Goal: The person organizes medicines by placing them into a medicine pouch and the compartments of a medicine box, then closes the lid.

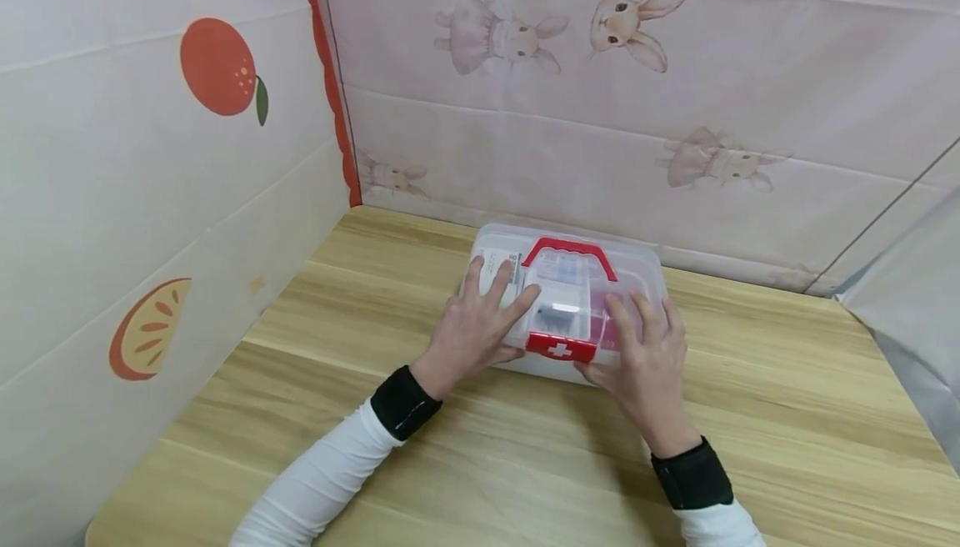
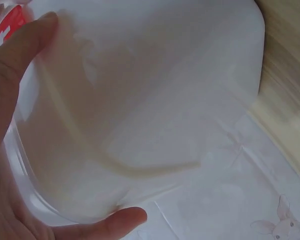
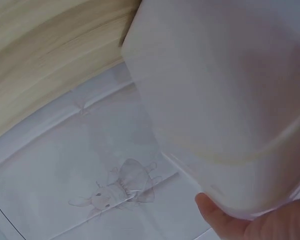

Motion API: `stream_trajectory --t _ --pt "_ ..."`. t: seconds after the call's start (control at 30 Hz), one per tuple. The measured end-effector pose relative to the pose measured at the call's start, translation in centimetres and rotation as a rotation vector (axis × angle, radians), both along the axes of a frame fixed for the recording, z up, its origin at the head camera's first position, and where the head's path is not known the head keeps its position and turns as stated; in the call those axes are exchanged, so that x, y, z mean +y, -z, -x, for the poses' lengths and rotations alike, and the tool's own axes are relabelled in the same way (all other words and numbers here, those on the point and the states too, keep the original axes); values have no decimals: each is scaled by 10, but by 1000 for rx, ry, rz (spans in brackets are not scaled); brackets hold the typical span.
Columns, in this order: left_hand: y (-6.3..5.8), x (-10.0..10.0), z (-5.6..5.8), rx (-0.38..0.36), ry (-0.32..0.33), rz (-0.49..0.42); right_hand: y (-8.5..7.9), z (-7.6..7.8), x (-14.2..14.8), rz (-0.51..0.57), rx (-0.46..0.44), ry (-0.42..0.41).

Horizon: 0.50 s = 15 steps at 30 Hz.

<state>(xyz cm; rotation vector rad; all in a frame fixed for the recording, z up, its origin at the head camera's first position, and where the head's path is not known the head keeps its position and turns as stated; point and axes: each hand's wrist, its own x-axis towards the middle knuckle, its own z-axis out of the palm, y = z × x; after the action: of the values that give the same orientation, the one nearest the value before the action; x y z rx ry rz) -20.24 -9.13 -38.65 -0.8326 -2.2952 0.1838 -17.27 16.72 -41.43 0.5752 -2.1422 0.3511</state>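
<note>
A clear plastic first-aid box (image 1: 567, 288) sits near the back of the table between both hands. It has a red carry handle on its lid and a red front latch (image 1: 561, 348) with a white cross. Through the lid show a white printed packet, something dark and something pink. My left hand (image 1: 472, 318) grips the box's left front, fingers spread over the lid and thumb low on the front wall. On the right front, my right hand (image 1: 647, 359) holds it likewise. Both wrist views show the box's cloudy wall (image 2: 155, 100) up close.
The wood-grain table (image 1: 360, 422) extends around the box. Behind it hangs a pale sheet (image 1: 585, 113) printed with rabbits. A white sheet (image 1: 135, 197) with fruit prints stands at the left, and pale fabric (image 1: 915, 313) hangs at the right edge.
</note>
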Motion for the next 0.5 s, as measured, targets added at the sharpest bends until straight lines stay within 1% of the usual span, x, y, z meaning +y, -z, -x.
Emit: stream_trajectory --t 0.17,0.3,0.5 --pt "0 2 0 -6 -12 10 -1 2 3 -22 -13 7" --pt "-1 2 1 -8 -36 27 -1 6 4 -32 -36 -2" --pt "-1 1 5 -2 -59 32 -1 13 5 -37 -57 -12"
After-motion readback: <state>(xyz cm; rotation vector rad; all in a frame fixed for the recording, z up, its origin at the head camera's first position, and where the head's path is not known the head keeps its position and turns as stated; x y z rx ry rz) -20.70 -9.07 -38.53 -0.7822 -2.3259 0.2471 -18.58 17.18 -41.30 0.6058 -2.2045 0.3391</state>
